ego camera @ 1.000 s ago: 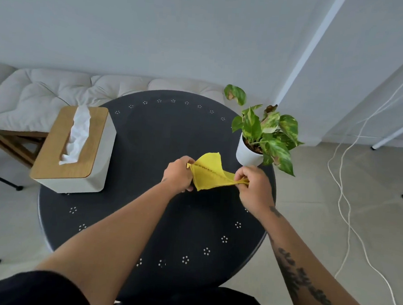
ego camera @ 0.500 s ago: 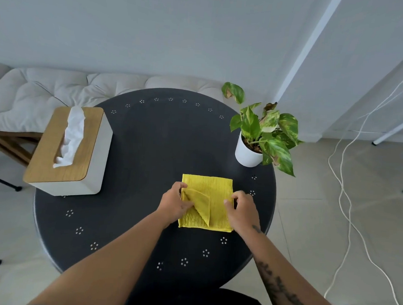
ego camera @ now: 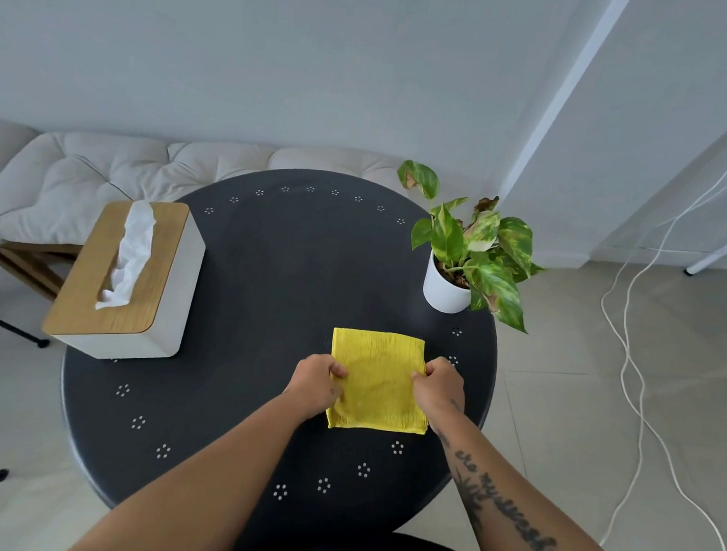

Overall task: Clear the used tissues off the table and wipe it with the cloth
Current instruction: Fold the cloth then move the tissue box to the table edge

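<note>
The left hand (ego camera: pixel 315 386) pinches the left edge of the yellow cloth (ego camera: pixel 377 380) and the right hand (ego camera: pixel 440 388) pinches its right edge. The cloth lies flat and folded square on the round dark table (ego camera: pixel 268 269), near its front right. A tissue box (ego camera: pixel 127 278) stands at the table's left edge, and a potted plant (ego camera: pixel 448 287) at its right.

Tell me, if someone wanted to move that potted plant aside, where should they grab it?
Probably by the white pot, around its smooth, upright wall, coming in from the table's middle. On that side the wall shows bare; the leaves spill over the far and outer sides and look too floppy to hold. The hands are both at the yellow cloth.
</note>
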